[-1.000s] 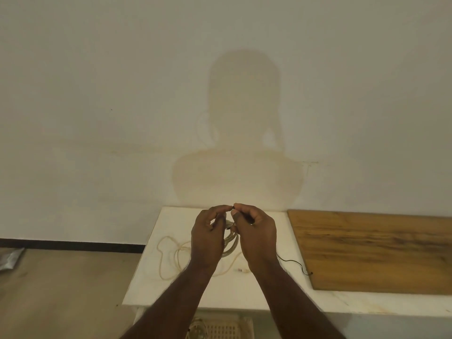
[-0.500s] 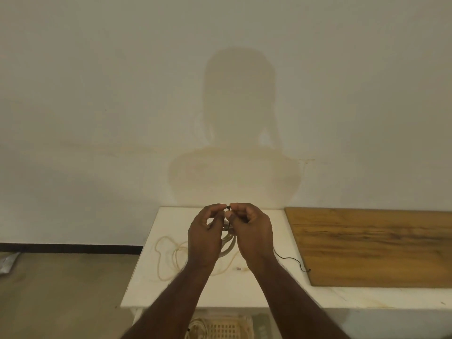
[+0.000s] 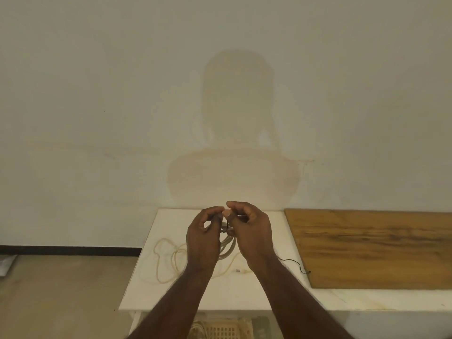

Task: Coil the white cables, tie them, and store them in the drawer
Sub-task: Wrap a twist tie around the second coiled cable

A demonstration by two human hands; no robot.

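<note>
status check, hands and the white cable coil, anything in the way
Left hand and right hand pinching a thin black tie at the coiled white cable, held above the table. Second white cable loose on the white table. Nothing blocking.

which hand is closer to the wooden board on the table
Right. The right hand is raised above the white table, just left of the wooden board and apart from it. The left hand is farther left, beyond the right hand.
</note>
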